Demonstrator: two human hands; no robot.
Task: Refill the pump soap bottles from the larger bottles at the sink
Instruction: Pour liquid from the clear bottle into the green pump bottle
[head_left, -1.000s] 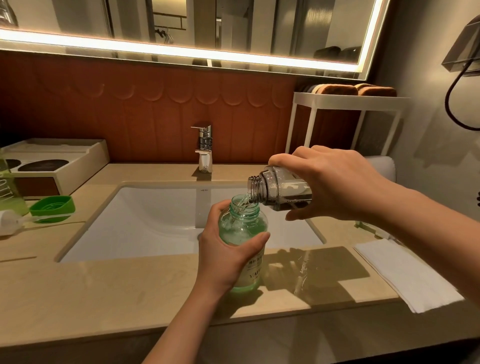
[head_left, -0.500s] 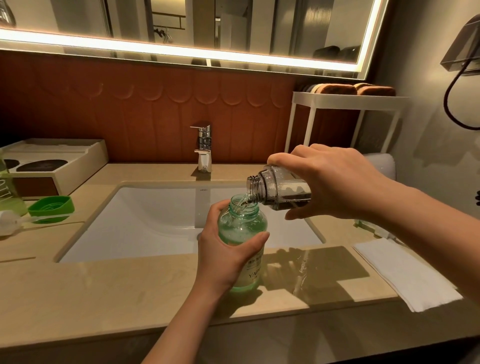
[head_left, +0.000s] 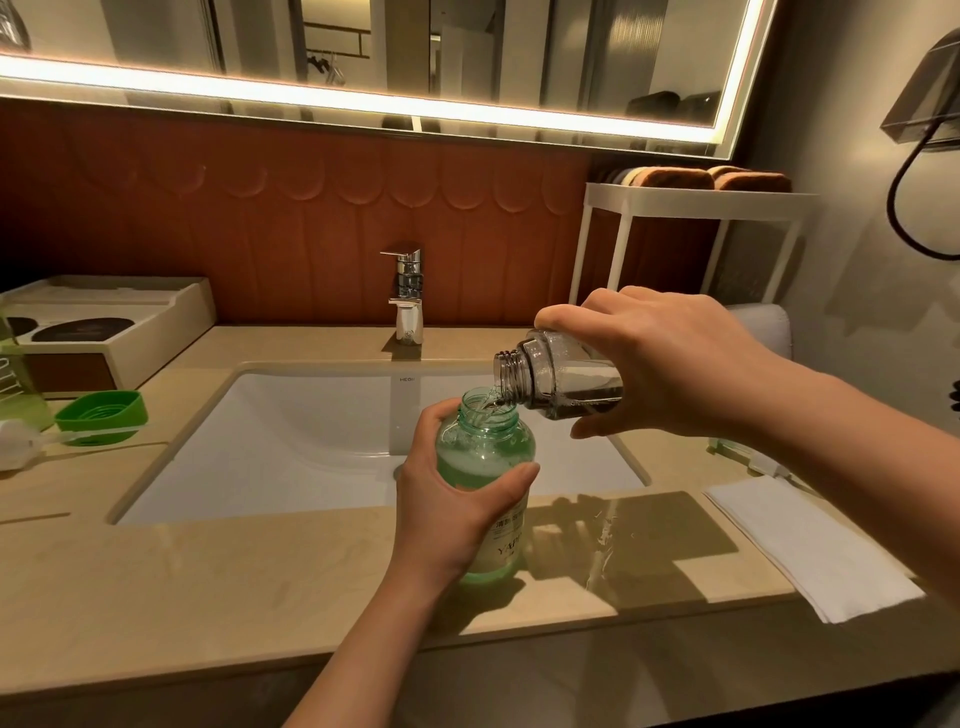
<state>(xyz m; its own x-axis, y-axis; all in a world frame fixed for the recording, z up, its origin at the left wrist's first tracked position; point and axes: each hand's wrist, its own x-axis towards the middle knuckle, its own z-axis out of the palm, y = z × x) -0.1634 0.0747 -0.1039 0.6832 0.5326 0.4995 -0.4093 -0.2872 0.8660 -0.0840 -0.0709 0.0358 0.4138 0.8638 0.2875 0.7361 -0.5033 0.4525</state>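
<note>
Froth (head_left: 470, 460) maybe higher, translucent green btl (head_left: 493, 540)

Single head view, wide-angle, facing forward-down, close over sink (head_left: 291, 447).

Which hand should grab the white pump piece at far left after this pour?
Left. The left hand is nearer, and the green bottle it grips stands on the counter, so it could likely let go. The right hand holds the tilted clear bottle, farther from the white pump piece.
</note>
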